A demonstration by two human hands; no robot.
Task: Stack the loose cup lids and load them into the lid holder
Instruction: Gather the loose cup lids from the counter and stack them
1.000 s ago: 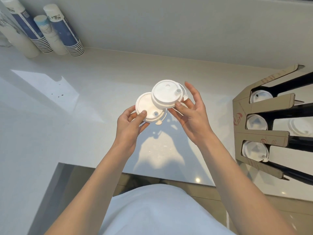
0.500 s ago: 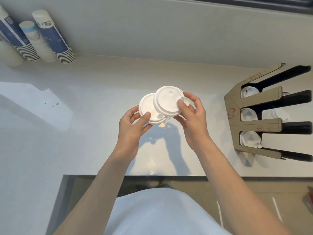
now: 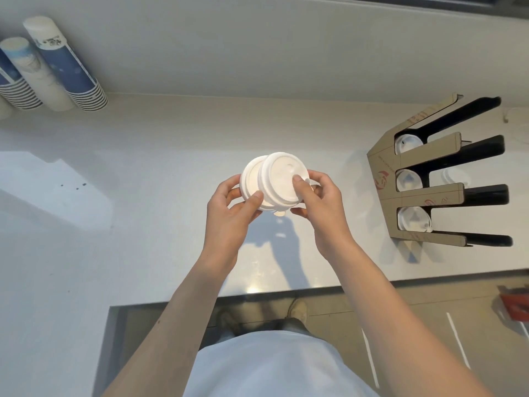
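I hold white plastic cup lids above the white counter, at the middle of the view. My left hand (image 3: 232, 213) grips the lower lid (image 3: 249, 179), thumb on its face. My right hand (image 3: 317, 202) grips the upper lid (image 3: 279, 181), thumb pressed near its sip hole. The upper lid overlaps most of the lower one, shifted a little to the right. The cardboard lid holder (image 3: 386, 179) stands at the right on the counter, with three slots that each show white lids inside.
Stacks of blue and white paper cups (image 3: 68, 67) lie against the wall at the far left. More white lids (image 3: 455, 176) show behind the holder. The counter's front edge (image 3: 286, 290) runs below my hands, with floor and a red object (image 3: 515, 305) beyond.
My right hand has slid the upper lid further left over the lower lid, so the two overlap more. My view has pulled back and shifted, so the holder sits further right.
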